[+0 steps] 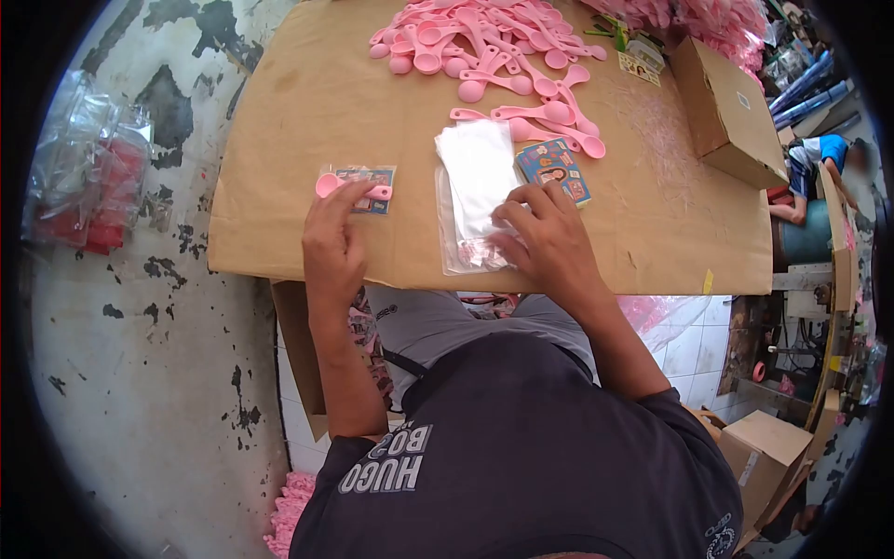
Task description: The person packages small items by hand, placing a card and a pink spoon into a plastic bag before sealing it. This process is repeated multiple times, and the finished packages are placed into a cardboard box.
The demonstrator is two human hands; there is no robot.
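Note:
My left hand point(336, 228) rests at the left side of the table, its outstretched fingers lying over a pink measuring spoon point(328, 184). The spoon overlaps a clear plastic packet with a blue printed card point(382, 175). Over a stack of clear and white plastic bags point(475, 172) is my right hand point(549, 233), its fingers bent and its thumb apart from them, the fingertips at the stack's right edge. A pile of blue printed cards point(557, 172) lies just beyond my right hand's knuckles.
Many pink measuring spoons point(484, 42) are heaped at the table's point(289, 121) far side. A cardboard box point(722, 112) stands at the right edge, near green-handled tools point(612, 33). Plastic bags point(88, 168) lie at far left. Another person point(819, 154) is at far right.

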